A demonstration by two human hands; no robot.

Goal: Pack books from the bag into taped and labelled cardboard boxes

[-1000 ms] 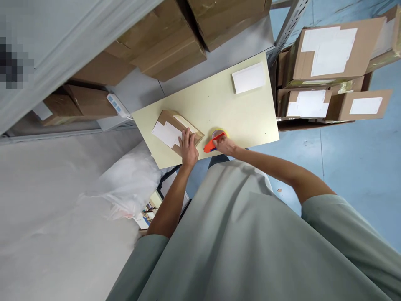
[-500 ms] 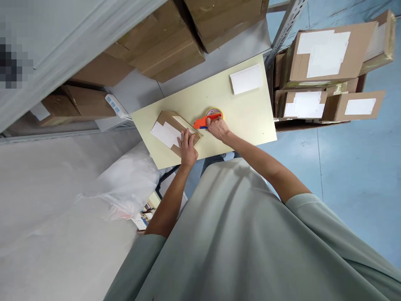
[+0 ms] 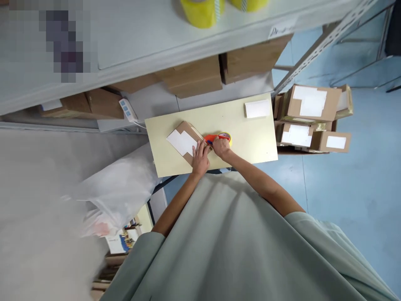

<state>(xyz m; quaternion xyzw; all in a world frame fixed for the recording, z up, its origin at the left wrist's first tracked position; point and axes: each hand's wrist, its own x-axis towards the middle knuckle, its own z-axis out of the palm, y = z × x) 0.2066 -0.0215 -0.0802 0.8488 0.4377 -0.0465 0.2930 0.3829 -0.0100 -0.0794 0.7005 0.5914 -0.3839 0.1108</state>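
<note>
Packing corner with a blue floor [image 3: 282,182], a grey shelf [image 3: 138,48] across twelve o'clock and a pale yellow table [image 3: 247,146] whose centre serves as the middle of the clock face. Brown shelf boxes [image 3: 194,77] stand beyond the table; stacked cartons [image 3: 308,102] with white labels lie at three o'clock, a translucent plastic bag [image 3: 122,179] at eight, and a flat white item [image 3: 257,108] on the tabletop at two. The carton [image 3: 189,130] rests on the table at nine o'clock, set obliquely, its white label [image 3: 182,143] uppermost. The left hand [image 3: 200,158] lies with fingers spread over the carton's four-o'clock end, bearing down rather than grasping. The right hand [image 3: 221,147] is clenched around a red tape dispenser [image 3: 210,139] with a yellow-rimmed roll, its nose close against the carton's three-o'clock side; actual contact, and any strip of tape, cannot be made out. The step in hand appears to be the taping of this edge. The next move seemingly calls for firm left-hand pressure, a steady carton and a controlled pull of the dispenser, with the left fingertips clear of its nose.
</note>
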